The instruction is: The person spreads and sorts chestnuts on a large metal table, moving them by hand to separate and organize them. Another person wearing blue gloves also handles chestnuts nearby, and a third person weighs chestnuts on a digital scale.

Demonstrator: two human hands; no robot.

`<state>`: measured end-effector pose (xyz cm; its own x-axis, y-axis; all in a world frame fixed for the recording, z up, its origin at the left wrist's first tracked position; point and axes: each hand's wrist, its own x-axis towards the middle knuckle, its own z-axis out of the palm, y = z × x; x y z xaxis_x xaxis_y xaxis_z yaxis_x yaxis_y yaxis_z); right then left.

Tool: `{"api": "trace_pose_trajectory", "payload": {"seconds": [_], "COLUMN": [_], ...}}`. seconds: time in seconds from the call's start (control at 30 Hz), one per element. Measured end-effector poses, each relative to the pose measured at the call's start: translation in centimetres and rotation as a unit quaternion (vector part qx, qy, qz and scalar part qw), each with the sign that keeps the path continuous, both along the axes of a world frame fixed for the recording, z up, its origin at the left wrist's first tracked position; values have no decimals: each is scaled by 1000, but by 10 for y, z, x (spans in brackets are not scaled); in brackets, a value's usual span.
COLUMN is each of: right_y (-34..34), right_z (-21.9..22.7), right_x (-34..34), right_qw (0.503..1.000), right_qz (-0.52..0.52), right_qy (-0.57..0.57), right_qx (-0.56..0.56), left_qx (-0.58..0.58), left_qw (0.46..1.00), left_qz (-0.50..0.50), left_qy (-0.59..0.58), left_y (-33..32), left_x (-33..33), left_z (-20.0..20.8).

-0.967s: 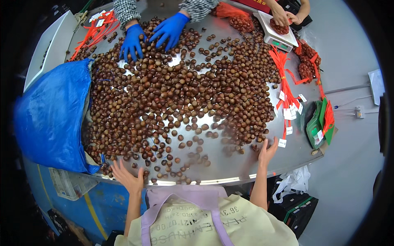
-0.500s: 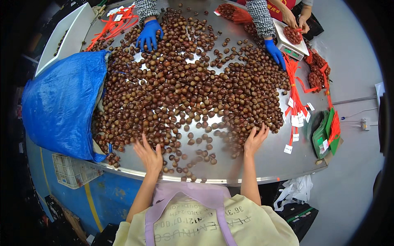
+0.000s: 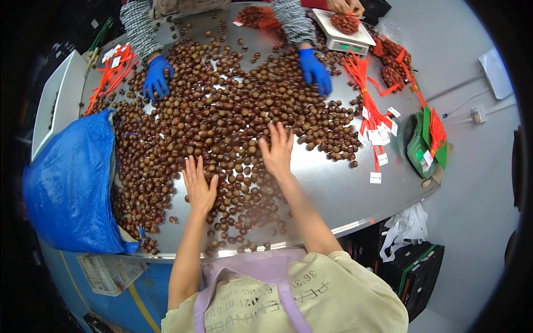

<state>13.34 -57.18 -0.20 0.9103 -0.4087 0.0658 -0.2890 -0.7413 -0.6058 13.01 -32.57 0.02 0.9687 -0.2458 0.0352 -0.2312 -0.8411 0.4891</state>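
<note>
A broad heap of glossy, round brown nuts (image 3: 222, 111) with paler patches covers much of the metal table (image 3: 344, 194). My left hand (image 3: 200, 187) is open, fingers stretched forward, against the near part of the heap. To its right and farther forward, my right hand (image 3: 277, 150) lies open at the heap's right edge, fingers spread and touching nuts. Loose nuts are scattered between my forearms toward the table's near edge, some smeared by motion. Neither hand is closed round a nut.
Opposite, a co-worker's blue-gloved hands (image 3: 158, 79) rest on the nuts. A blue sack (image 3: 72, 188) and white bin (image 3: 58, 100) flank the left. Rightward are a scale (image 3: 348, 41) with a filled red net bag (image 3: 344, 24), tagged red nets (image 3: 369, 111) and more filled bags (image 3: 393, 69).
My right hand has swept left and forward into the heap, leaving bare metal at its right. My left hand stays near the heap's front. The view has shifted, and the co-worker's right-side glove has moved.
</note>
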Motion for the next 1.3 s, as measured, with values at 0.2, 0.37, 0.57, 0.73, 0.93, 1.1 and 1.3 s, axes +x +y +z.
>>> {"api": "trace_pose_trajectory", "payload": {"seconds": [0.2,0.37,0.57,0.73,0.93,1.1,1.3], "right_y": [-41,-148,-204,-148,-70,-22,24], "right_z": [23,10,-31,-35,-18,-13,6], "right_x": [-47,-103,-99,-37,4,30,65], "right_qw": [984,960,944,954,957,965,982], "right_qz": [22,-155,-280,-248,-225,-139,12], "right_qy": [-160,-231,-175,-167,-146,-162,-104], "right_qx": [73,-33,-29,25,110,151,156], "left_qx": [-169,-164,-98,-39,-55,-65,-7], "left_qw": [977,953,955,953,950,925,926], "left_qz": [89,247,259,275,287,358,369], "left_qy": [-93,-60,-109,-121,-108,-108,-76], "left_y": [56,130,154,142,149,141,136], "left_x": [-59,-138,-179,-174,-174,-167,-163], "left_z": [30,18,-13,-10,-19,-18,-11]}}
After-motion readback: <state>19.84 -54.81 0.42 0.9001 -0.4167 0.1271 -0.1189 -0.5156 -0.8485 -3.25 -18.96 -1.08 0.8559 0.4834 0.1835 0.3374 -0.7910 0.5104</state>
